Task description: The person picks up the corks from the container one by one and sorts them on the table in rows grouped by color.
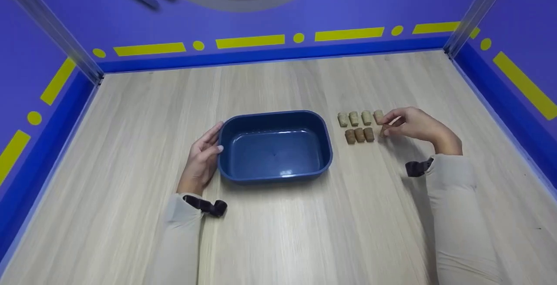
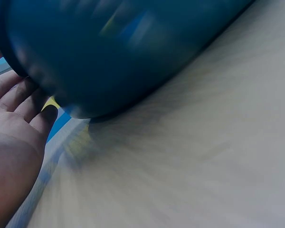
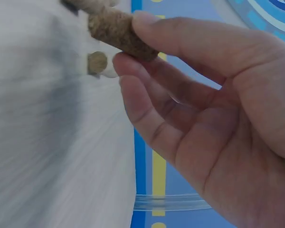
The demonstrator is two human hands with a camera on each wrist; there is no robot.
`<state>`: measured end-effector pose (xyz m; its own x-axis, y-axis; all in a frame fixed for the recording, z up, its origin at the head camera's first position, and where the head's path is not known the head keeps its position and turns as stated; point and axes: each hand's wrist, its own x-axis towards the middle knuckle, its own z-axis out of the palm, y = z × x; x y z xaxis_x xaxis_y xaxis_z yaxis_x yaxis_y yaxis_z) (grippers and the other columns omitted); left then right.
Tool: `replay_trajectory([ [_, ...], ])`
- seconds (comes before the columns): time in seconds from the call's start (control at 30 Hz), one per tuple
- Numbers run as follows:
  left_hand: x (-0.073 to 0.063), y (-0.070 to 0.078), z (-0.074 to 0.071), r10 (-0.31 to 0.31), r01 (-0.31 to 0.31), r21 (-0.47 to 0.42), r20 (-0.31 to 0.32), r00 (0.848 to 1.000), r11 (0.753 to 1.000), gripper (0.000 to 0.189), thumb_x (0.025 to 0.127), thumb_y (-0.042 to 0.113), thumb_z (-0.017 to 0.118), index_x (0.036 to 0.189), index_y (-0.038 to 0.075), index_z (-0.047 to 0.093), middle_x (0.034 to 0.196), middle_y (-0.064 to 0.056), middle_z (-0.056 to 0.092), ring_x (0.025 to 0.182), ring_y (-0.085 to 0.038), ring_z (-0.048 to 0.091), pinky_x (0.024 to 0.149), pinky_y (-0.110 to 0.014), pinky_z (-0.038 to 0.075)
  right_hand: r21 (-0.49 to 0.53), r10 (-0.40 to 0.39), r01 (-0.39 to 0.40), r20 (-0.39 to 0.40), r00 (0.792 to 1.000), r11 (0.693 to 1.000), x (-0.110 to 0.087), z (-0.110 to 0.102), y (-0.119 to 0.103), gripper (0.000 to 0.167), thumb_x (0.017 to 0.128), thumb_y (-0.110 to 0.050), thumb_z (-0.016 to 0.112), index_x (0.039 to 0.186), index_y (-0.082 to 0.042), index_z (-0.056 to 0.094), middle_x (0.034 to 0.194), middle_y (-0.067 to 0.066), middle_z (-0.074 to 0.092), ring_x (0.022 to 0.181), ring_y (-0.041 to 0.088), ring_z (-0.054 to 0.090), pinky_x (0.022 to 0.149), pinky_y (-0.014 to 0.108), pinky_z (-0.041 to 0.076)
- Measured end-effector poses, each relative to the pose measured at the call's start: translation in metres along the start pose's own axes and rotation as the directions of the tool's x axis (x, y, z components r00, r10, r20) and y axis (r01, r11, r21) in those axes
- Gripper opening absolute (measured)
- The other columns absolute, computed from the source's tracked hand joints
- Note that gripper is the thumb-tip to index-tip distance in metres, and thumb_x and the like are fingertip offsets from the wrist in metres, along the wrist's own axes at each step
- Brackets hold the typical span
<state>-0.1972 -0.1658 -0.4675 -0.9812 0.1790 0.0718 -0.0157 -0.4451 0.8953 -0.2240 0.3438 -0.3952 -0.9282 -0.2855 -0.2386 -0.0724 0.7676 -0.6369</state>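
Observation:
A dark blue rectangular plastic basin (image 1: 274, 154) sits on the table, nothing inside it. My left hand (image 1: 203, 156) holds its left end, thumb at the rim and fingers along the outer wall; the left wrist view shows these fingers (image 2: 19, 95) against the basin. On the right, my right hand (image 1: 413, 124) pinches a brown cork (image 3: 121, 33) between thumb and fingertips. This cork is at the right end of a row of brown corks (image 1: 359, 135). Behind that row stands another of several paler corks (image 1: 353, 118), the last close to my fingertips.
The pale wood table (image 1: 278, 233) is bounded by purple-blue panels (image 1: 261, 24) with yellow dashes at the back and both sides. Metal corner posts (image 1: 474, 15) join the panels. The cork rows lie just right of the basin.

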Motion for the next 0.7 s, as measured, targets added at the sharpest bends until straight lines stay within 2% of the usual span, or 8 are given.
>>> replay_trajectory([
  [0.17, 0.0005, -0.0005, -0.0003, 0.004, -0.004, 0.010, 0.005, 1.000, 1.000, 0.068, 0.081, -0.015, 0.041, 0.146, -0.014, 0.021, 0.156, -0.025, 0.023, 0.132, -0.015, 0.042, 0.104, -0.020, 0.040, -0.041, 0.003, -0.003, 0.000, 1.000, 0.999, 0.0041, 0.0025, 0.0021, 0.032, 0.089, -0.014, 0.065, 0.117, 0.000, 0.064, 0.113, 0.018, 0.066, 0.104, 0.032, 0.060, 0.088, 0.041, 0.047],
  [0.37, 0.0007, -0.0006, -0.0001, -0.001, 0.001, 0.002, 0.006, 1.000, 1.000, 0.068, 0.081, -0.016, 0.041, 0.146, -0.014, 0.021, 0.156, -0.024, 0.024, 0.129, -0.012, 0.045, 0.103, -0.021, 0.042, -0.069, -0.015, 0.015, 0.002, 1.000, 0.998, 0.0067, 0.0051, 0.0022, 0.030, 0.088, -0.013, 0.066, 0.115, 0.001, 0.065, 0.111, 0.019, 0.067, 0.105, 0.036, 0.061, 0.088, 0.047, 0.048],
  [0.7, -0.0001, -0.0006, -0.0002, -0.001, 0.001, 0.017, -0.003, 1.000, 1.000, 0.067, 0.081, -0.016, 0.041, 0.146, -0.013, 0.022, 0.155, -0.023, 0.026, 0.129, -0.011, 0.045, 0.103, -0.019, 0.041, -0.091, -0.015, 0.014, -0.016, 1.000, 0.996, 0.0106, 0.0089, 0.0036, 0.025, 0.089, -0.015, 0.064, 0.111, -0.002, 0.068, 0.109, 0.018, 0.069, 0.101, 0.032, 0.062, 0.086, 0.042, 0.048],
])
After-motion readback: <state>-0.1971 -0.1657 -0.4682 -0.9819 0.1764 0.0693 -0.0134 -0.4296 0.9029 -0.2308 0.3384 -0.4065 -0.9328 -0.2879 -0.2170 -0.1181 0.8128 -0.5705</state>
